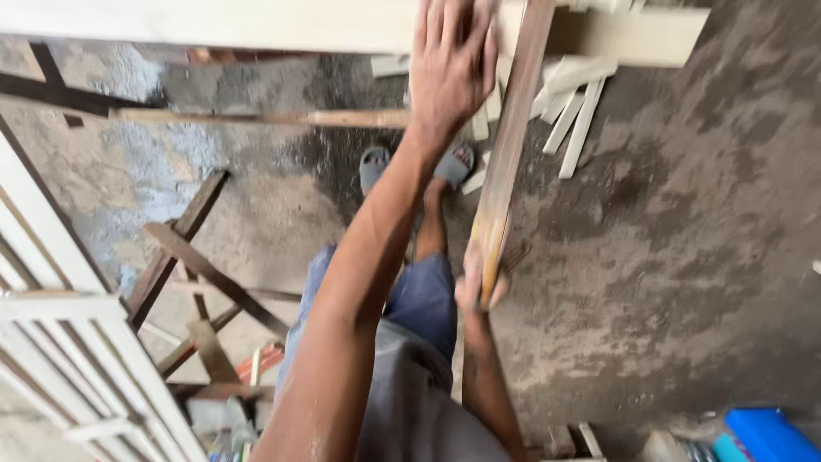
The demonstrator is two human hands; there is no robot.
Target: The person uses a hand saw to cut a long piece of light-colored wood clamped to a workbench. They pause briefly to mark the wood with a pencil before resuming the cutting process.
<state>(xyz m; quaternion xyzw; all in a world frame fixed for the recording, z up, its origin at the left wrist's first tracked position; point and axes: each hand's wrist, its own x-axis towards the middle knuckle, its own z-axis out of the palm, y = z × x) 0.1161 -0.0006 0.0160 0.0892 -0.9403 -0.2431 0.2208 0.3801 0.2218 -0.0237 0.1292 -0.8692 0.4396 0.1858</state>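
My left hand (453,60) lies flat with its fingers spread on a long pale board (214,26) that runs across the top of the view. My right hand (479,278) is closed around the lower end of a long narrow wooden strip (513,128). The strip slants up and away, crosses the pale board just to the right of my left hand, and its far end leaves the frame. Below my arms I see my blue shorts and my feet in grey sandals (374,167) on the concrete floor.
A pile of pale wood offcuts (573,111) lies on the floor near the board. A thin wooden rod (256,117) lies to the left. Dark crossed timber legs (197,265) and a white slatted frame (77,359) stand at left. A blue container (770,432) sits bottom right.
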